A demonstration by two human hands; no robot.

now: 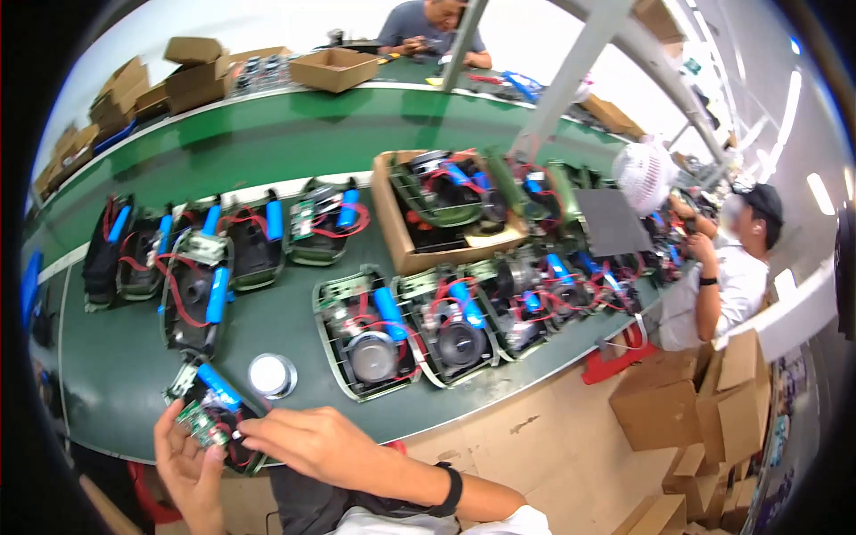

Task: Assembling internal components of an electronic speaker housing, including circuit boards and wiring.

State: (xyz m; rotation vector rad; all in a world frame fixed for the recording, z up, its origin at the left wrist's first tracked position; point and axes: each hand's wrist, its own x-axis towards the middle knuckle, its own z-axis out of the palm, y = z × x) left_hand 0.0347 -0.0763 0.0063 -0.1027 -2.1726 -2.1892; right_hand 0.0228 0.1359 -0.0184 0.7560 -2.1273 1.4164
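My left hand (pixel 189 468) grips a green circuit board (pixel 201 423) by its edges, thumb on the near side. The board is tilted over an open dark speaker housing (pixel 254 461) at the near left of the bench. A blue cylindrical battery (pixel 218 386) lies in the housing's far end, with red wires beside it. From the right, my right hand (pixel 308 443) reaches over the housing, fingertips pinched near a small white connector (pixel 237 434); whether they hold it or a wire is too small to tell. Just beyond stands a round silver-rimmed speaker (pixel 271 376).
Several open housings (pixel 370 343) with blue batteries and red wires fill the green bench (pixel 276 312). A cardboard box (pixel 428 259) holds more. To the right, a co-worker (pixel 736 267) works beside a white fan (pixel 644 174); another person (pixel 437 31) sits across the green belt (pixel 294 134).
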